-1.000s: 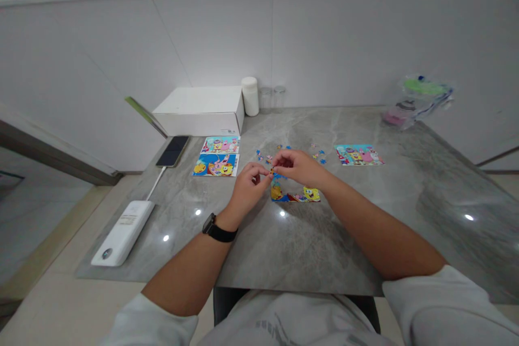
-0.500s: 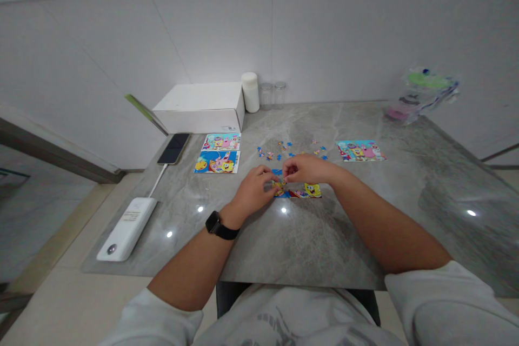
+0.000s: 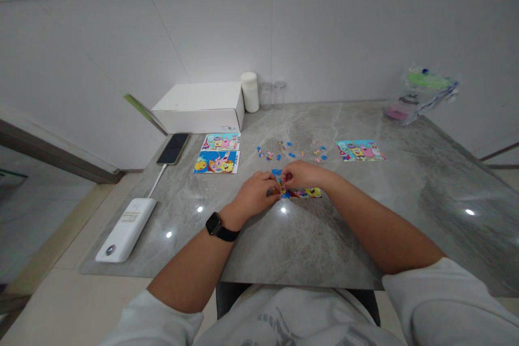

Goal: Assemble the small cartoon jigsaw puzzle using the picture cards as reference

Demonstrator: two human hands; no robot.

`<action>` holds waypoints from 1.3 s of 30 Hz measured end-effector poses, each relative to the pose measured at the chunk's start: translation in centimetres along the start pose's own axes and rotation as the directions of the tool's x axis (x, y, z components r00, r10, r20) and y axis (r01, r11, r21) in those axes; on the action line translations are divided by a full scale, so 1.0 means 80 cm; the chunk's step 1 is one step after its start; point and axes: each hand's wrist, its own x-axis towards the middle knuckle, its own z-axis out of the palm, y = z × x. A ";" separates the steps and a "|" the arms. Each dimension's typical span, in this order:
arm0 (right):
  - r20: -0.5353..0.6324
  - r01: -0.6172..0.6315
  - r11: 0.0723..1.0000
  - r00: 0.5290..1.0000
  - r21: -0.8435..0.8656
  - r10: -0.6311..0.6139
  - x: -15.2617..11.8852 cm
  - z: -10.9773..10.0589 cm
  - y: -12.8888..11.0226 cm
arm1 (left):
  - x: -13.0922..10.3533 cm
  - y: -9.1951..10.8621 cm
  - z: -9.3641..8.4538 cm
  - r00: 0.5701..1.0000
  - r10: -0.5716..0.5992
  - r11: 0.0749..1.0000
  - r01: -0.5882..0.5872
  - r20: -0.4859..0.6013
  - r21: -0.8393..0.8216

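A partly assembled jigsaw puzzle (image 3: 311, 193) lies flat on the grey table near its middle, its upper part covered by my fingers. My left hand (image 3: 259, 191) rests at the puzzle's left edge with its fingers curled together; what they hold, if anything, is hidden. Over the puzzle's upper left part, my right hand (image 3: 300, 175) is closed in a pinch, and anything between thumb and finger is too small to name. Several loose puzzle pieces (image 3: 289, 155) are scattered just beyond both hands.
Two picture cards (image 3: 221, 142) lie at the left and another card (image 3: 360, 150) at the right. A phone (image 3: 173, 148) is cabled to a white power bank (image 3: 126, 230). Along the wall stand a white box (image 3: 198, 108), a white bottle (image 3: 250, 93), two clear glasses and a plastic bag (image 3: 421, 94).
My right hand has moved slightly lower and nearer to me over the puzzle, uncovering loose pieces behind it. My left hand has shifted a little.
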 end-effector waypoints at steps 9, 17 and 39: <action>-0.049 0.016 1.000 0.999 -0.025 -0.017 0.003 0.007 0.001 | 0.000 0.000 0.001 1.000 0.020 1.000 -0.020 0.011 -0.009; -0.080 0.014 0.998 0.997 -0.061 -0.019 0.006 0.012 0.002 | 0.001 0.001 0.001 1.000 0.023 0.999 -0.023 0.005 -0.025; -0.069 -0.022 0.996 0.997 -0.082 0.016 0.002 0.009 -0.003 | 0.000 0.000 0.002 0.999 0.034 0.999 -0.034 0.027 -0.001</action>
